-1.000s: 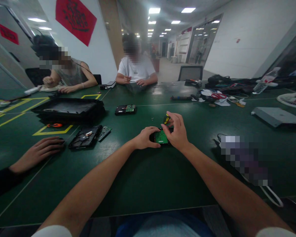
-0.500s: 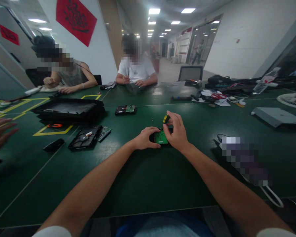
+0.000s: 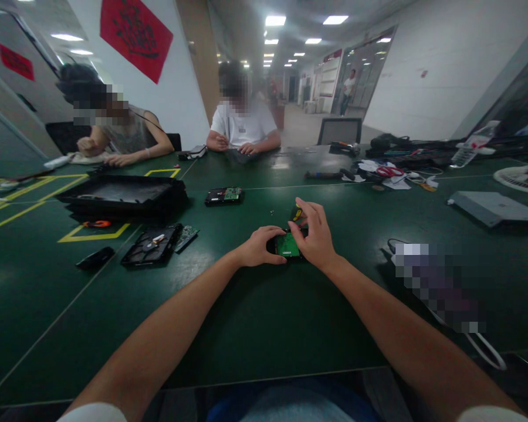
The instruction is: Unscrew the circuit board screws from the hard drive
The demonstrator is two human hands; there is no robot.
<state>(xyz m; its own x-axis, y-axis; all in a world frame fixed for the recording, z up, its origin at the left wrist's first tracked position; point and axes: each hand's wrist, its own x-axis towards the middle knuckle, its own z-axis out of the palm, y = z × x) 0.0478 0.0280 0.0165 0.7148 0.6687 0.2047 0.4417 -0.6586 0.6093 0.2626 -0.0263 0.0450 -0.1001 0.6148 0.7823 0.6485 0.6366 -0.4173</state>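
A small black hard drive (image 3: 287, 244) with a green circuit board facing up lies on the green table (image 3: 255, 316) in front of me. My left hand (image 3: 259, 246) is closed on its left edge and holds it down. My right hand (image 3: 315, 234) is closed round a screwdriver with a yellow and black handle (image 3: 296, 213), held upright with its tip on the drive's far right part. The tip itself is hidden by my fingers.
An opened hard drive (image 3: 152, 244) and a loose board lie to the left, a black tray (image 3: 121, 196) behind them, another drive (image 3: 224, 195) further back. Two people sit across the table. Cables, scissors and a grey box (image 3: 495, 207) lie at the right.
A co-worker's hand at the left edge lifted off a small black object and has gone out of view. My right hand tilted the screwdriver slightly; the drive has stayed put.
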